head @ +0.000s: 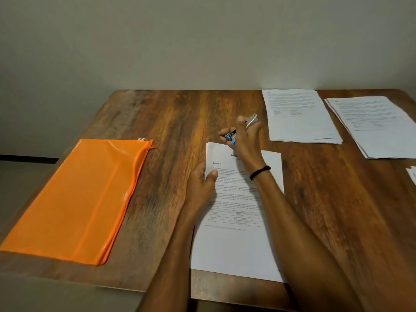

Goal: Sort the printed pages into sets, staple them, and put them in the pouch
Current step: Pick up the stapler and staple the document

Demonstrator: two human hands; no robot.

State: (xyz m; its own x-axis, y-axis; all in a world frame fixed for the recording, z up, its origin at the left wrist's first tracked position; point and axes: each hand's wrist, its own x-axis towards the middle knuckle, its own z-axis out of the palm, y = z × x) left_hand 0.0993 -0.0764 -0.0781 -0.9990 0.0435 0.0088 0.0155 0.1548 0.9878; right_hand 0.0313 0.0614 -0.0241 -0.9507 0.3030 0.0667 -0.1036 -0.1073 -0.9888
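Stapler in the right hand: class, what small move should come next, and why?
Probably bring the stapler down onto the top left corner of the page set and squeeze. The right hand grips it just beyond the set's top edge, and the left hand is at the left edge, thumb on the paper. Whether a staple is already in is too blurred to tell.
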